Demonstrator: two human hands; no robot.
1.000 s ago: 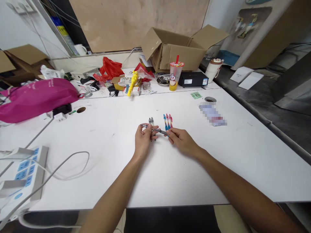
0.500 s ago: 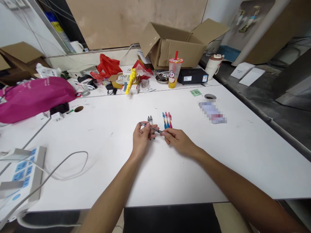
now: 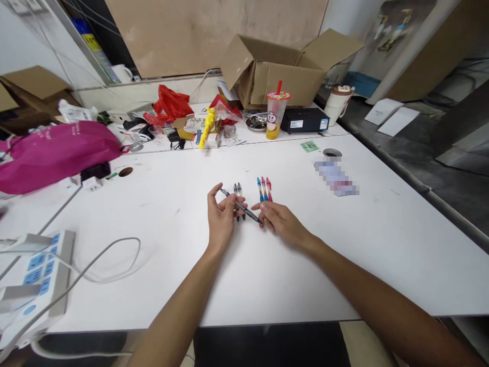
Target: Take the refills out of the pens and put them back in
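Observation:
A dark pen [image 3: 247, 211] slants down to the right, gripped between the thumb and fingers of my left hand [image 3: 222, 216]. The fingers of my right hand [image 3: 280, 220] are partly spread at the pen's lower right end; a fingertip seems to touch it. Two grey and clear pens [image 3: 237, 189] lie side by side on the white table [image 3: 290, 285], partly hidden behind my left fingers. Beyond my right hand lie a blue pen [image 3: 260, 188] and two pink-red pens [image 3: 266, 188], close together.
A power strip [image 3: 49, 275] with a looping cable is at the left, near a magenta bag [image 3: 61, 153]. Along the back stand a cup with a red straw [image 3: 275, 114], a black box [image 3: 304, 121] and an open carton [image 3: 282, 84]. A tape roll [image 3: 332, 152] lies at right.
The pen now tilts more steeply, its right end lower. My left index finger has lifted to the pen's upper end. My right fingers have loosened from the pen and parted.

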